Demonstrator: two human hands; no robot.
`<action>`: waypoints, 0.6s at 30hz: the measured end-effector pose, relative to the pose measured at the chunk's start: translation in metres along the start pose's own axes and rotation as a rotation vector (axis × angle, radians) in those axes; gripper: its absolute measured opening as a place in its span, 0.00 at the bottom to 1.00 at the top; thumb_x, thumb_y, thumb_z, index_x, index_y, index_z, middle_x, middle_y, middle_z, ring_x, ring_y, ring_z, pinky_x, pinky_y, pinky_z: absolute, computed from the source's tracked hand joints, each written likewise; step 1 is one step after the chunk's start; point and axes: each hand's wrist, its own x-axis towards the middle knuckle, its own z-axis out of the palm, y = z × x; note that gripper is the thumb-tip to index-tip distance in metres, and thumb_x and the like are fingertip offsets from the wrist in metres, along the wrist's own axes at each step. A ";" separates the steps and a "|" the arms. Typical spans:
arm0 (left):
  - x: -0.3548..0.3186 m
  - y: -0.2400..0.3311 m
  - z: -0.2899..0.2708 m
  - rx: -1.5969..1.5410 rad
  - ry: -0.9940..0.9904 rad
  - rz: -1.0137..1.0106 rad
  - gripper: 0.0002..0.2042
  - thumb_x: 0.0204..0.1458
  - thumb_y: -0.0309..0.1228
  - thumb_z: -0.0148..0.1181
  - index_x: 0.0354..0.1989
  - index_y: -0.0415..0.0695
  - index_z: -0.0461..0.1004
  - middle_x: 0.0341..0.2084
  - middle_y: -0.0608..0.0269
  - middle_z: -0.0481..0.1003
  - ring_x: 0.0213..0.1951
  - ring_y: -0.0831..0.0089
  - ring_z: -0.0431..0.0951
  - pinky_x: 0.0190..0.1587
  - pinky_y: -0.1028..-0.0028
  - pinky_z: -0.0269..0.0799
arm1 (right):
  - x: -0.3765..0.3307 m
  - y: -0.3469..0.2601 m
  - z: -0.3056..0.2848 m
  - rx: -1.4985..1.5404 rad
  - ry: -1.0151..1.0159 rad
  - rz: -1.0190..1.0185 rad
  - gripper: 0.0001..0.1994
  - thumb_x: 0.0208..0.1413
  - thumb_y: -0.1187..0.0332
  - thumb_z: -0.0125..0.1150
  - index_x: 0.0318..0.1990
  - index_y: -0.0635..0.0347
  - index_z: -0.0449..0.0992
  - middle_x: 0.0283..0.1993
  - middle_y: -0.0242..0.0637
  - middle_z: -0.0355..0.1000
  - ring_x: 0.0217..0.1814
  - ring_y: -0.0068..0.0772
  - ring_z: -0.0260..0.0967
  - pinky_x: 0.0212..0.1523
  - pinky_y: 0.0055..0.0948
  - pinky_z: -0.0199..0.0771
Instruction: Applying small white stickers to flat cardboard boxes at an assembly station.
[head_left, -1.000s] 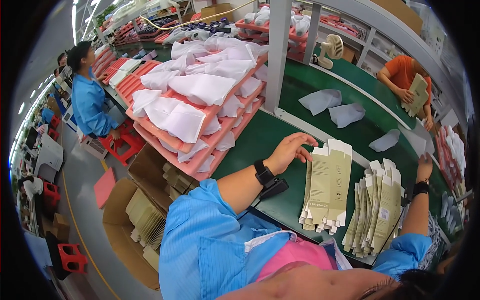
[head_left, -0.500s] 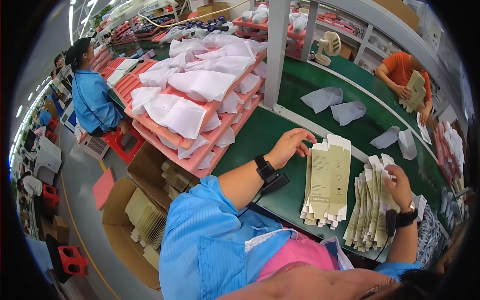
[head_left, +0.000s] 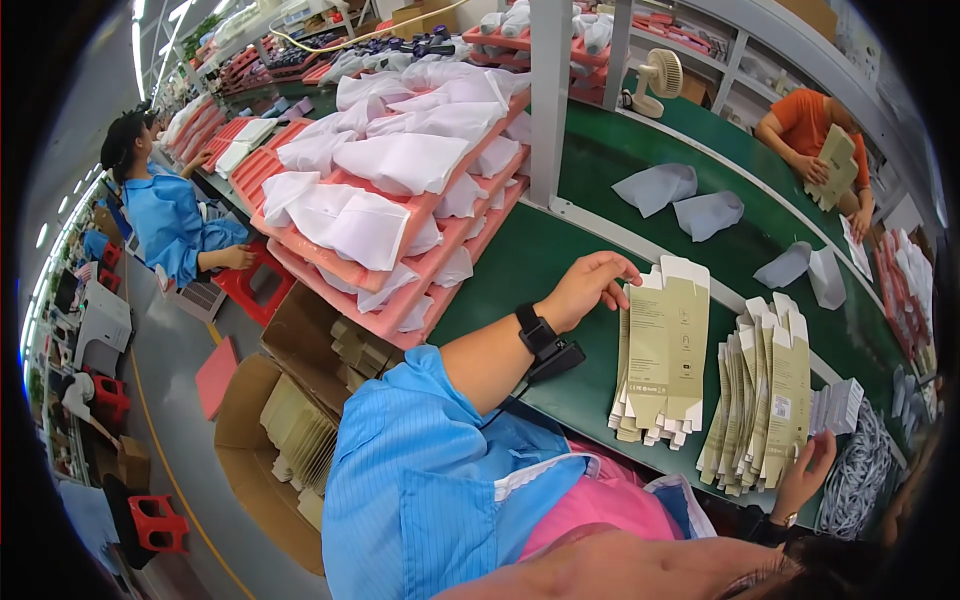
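Observation:
Two stacks of flat olive-green folding cartons lie on the green bench in front of me. My left hand (head_left: 597, 288) is at the upper left corner of the left carton stack (head_left: 660, 345); its fingers are loosely bent and apart, with nothing held. I cannot tell whether its fingertips touch the stack. The right carton stack (head_left: 757, 400) is fanned, with white flaps along its edges and a white label on the front carton. Beside its lower right end, my right hand (head_left: 806, 478) is raised with fingers apart and nothing in them.
Right of the stacks are small grey-white boxes (head_left: 837, 406) and a bundle of pale cords (head_left: 857, 472). Pink trays (head_left: 375, 325) with white-wrapped items rise beyond my left arm. An open cardboard box (head_left: 245, 440) holds more cartons. Across the belt, an orange-sleeved person (head_left: 815, 135) holds a carton.
My right hand has moved from the upper part of the right stack down toward me. The left hand stays by its stack. At the far left, the blue-clad person reaches toward the trays.

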 end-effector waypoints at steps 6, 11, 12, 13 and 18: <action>0.003 0.000 0.003 0.028 0.013 -0.013 0.12 0.58 0.35 0.45 0.37 0.40 0.71 0.35 0.61 0.75 0.25 0.78 0.74 0.28 0.82 0.68 | -0.037 0.021 -0.028 0.102 0.096 0.164 0.16 0.60 0.71 0.47 0.55 0.64 0.63 0.47 0.38 0.66 0.49 0.27 0.62 0.53 0.25 0.59; 0.007 -0.003 0.003 0.107 0.058 -0.018 0.12 0.58 0.35 0.45 0.37 0.40 0.71 0.35 0.59 0.76 0.24 0.76 0.74 0.28 0.81 0.68 | -0.036 0.028 -0.026 0.135 0.282 0.279 0.12 0.61 0.69 0.44 0.49 0.63 0.68 0.43 0.37 0.67 0.45 0.26 0.63 0.50 0.25 0.62; 0.008 -0.005 0.001 0.112 0.067 -0.008 0.12 0.58 0.35 0.45 0.37 0.39 0.70 0.35 0.58 0.76 0.24 0.76 0.74 0.28 0.80 0.68 | -0.038 0.029 -0.024 0.136 0.317 0.357 0.11 0.61 0.70 0.44 0.46 0.63 0.69 0.41 0.36 0.67 0.43 0.26 0.63 0.48 0.25 0.62; 0.009 -0.007 -0.001 0.118 0.074 0.001 0.12 0.58 0.36 0.45 0.37 0.39 0.70 0.35 0.57 0.76 0.24 0.76 0.74 0.28 0.80 0.67 | -0.041 0.034 -0.022 0.106 0.334 0.362 0.10 0.60 0.70 0.44 0.45 0.63 0.69 0.39 0.35 0.67 0.42 0.27 0.63 0.47 0.24 0.63; 0.009 -0.003 0.005 0.134 0.011 -0.026 0.13 0.59 0.36 0.44 0.38 0.38 0.70 0.35 0.56 0.75 0.24 0.76 0.73 0.27 0.80 0.66 | -0.075 0.115 -0.019 0.070 0.290 0.291 0.08 0.54 0.75 0.50 0.42 0.64 0.70 0.38 0.36 0.70 0.40 0.28 0.66 0.44 0.24 0.65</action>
